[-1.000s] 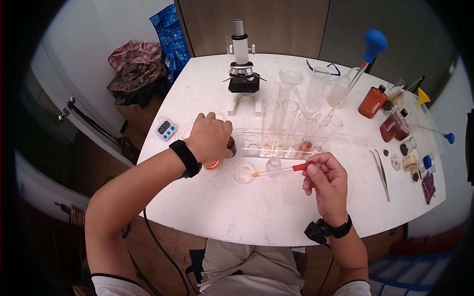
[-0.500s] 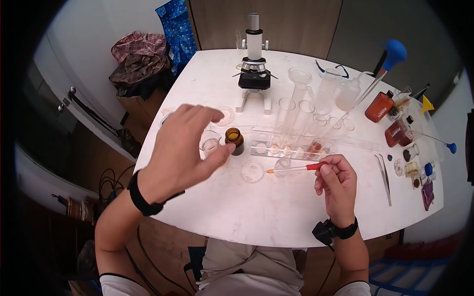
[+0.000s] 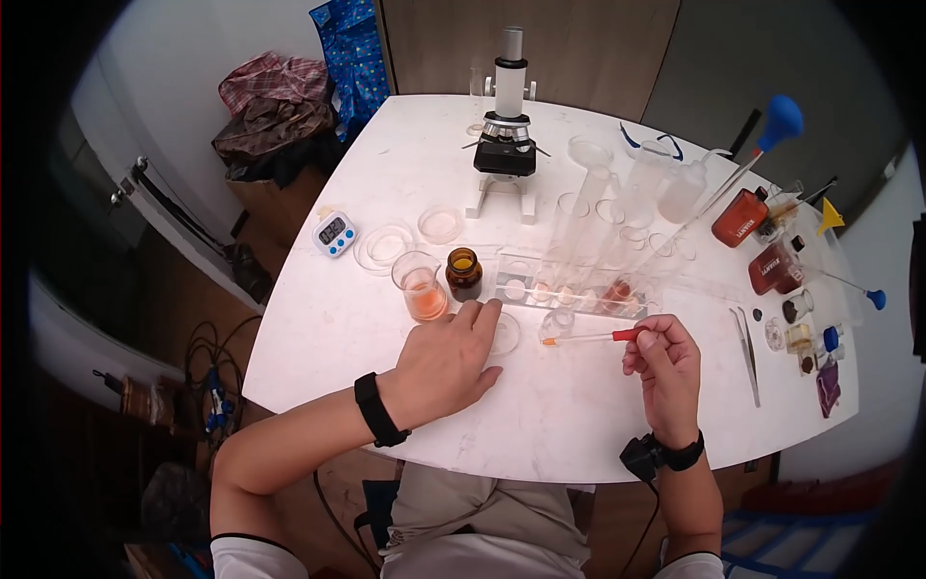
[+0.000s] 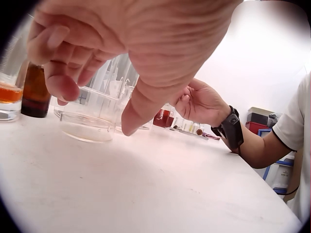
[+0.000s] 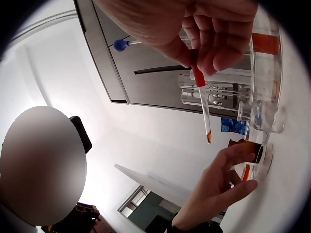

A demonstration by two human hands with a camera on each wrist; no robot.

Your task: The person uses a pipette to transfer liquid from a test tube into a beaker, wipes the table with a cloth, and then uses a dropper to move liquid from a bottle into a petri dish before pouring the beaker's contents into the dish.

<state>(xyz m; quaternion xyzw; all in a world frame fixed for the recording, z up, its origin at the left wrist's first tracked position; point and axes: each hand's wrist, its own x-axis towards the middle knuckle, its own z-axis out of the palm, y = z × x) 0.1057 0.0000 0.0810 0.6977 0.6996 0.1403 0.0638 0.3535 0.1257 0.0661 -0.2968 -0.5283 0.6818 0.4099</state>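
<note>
My right hand [image 3: 666, 372] pinches the red rubber bulb of a glass dropper [image 3: 588, 338]. The dropper lies nearly level in the head view, with orange liquid at its tip, overlapping a small clear glass bottle [image 3: 558, 321]. My left hand [image 3: 446, 359] reaches over the table with thumb and fingers spread, close above a clear petri dish [image 4: 87, 128]. The hand hides part of that dish in the head view. Just beyond the left fingers stand an uncapped brown bottle [image 3: 464, 277] and a glass beaker [image 3: 422, 294] of orange liquid.
A test tube rack [image 3: 579, 292] with tall tubes stands behind the small bottle. Farther back is a microscope [image 3: 506, 135]. At left lie a timer [image 3: 334, 234] and round clear dishes [image 3: 441, 225]. Tweezers [image 3: 748, 357] and red-brown bottles [image 3: 741, 217] are at right.
My left hand has come away from the brown bottle, lifted left, then lowered toward the petri dish. The dropper has shifted slightly right, from over the dish to the small bottle.
</note>
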